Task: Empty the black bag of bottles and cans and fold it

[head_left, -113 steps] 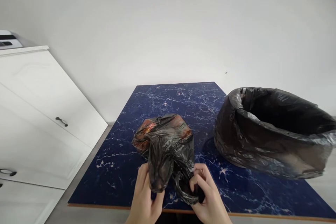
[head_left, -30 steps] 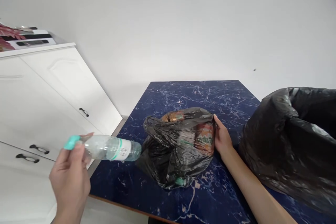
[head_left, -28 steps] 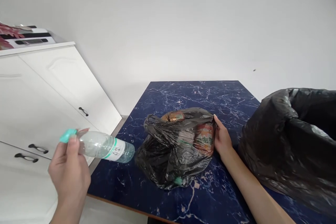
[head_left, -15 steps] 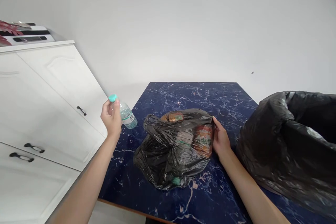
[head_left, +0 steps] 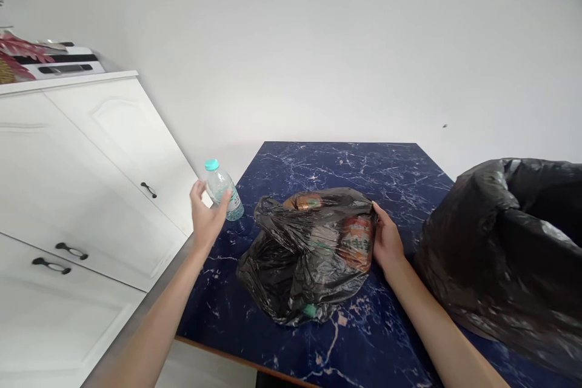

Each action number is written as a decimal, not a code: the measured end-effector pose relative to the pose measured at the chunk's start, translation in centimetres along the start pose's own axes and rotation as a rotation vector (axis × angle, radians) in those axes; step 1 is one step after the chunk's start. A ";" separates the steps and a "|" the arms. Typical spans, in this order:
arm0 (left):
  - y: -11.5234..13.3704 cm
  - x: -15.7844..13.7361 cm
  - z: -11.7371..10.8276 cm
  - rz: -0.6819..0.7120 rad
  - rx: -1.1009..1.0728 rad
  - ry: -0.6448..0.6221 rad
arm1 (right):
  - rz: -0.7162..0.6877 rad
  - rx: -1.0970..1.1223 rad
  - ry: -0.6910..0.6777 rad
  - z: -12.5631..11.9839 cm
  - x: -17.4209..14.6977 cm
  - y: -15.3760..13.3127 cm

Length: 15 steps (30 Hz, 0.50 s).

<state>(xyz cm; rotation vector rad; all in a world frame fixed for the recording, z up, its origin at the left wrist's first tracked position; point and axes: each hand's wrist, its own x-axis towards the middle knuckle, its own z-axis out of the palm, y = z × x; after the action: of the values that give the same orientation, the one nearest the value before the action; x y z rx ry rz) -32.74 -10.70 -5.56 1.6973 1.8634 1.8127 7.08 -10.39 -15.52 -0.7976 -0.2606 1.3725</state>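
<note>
- The left hand, left of centre in the frame, has its thumb and fingers spread apart on either side of the bottle; the thumb crosses in front of it, and whether skin meets plastic cannot be told.
- The bottle is clear, with a turquoise cap and a pale label, its base at the table's left edge; it leans a little to the left in view.
- The right hand, right of centre, is clamped on the right edge of the bag; some of its fingers are hidden.
- The bag, thin black plastic, lies crumpled in the lower middle of the frame, its mouth gaping toward the left.
- Through the bag show an orange and red printed pack, another orange shape and a green spot low down.
- A big bag, also black, stands at the right of the frame, its rim folded over.
- Under all this is the table, blue with white veins.
- A white cabinet with dark handles fills the left.
</note>
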 end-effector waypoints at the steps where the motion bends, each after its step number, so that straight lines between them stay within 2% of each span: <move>1: 0.6 -0.6 -0.7 0.045 0.040 0.047 | 0.002 0.000 0.003 0.0 0.0 0.0; 3: 2.3 -2.3 -2.2 0.177 0.126 0.093 | -0.001 0.001 0.008 0.0 0.0 0.0; 5: 4.2 -4.2 -3.7 0.256 0.150 -0.076 | -0.005 0.000 0.010 0.1 0.0 0.0; 6: 5.2 -5.1 -4.3 0.282 0.154 -0.271 | -0.005 -0.003 0.007 0.0 0.0 0.0; 7: 6.2 -6.0 -4.7 0.310 0.174 -0.583 | -0.005 -0.006 0.004 0.0 0.0 0.0; 8: 7.0 -6.8 -4.9 0.328 0.183 -0.798 | -0.005 -0.010 0.000 0.0 0.0 0.0; 9: 7.7 -7.5 -5.0 0.336 0.189 -0.949 | -0.007 -0.014 -0.003 0.0 0.0 0.0; 10: 8.2 -8.0 -4.8 0.345 0.193 -1.045 | -0.011 -0.017 -0.004 0.0 0.0 0.0; 15: 9.8 -9.5 -2.3 0.401 0.191 -1.113 | -0.036 -0.020 -0.007 -0.1 -0.1 0.0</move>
<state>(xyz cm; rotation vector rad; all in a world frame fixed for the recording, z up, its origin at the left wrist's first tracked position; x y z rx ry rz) -24.19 -21.44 -3.65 2.4770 1.2362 0.4124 7.12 -10.51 -15.57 -0.8011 -0.2927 1.3410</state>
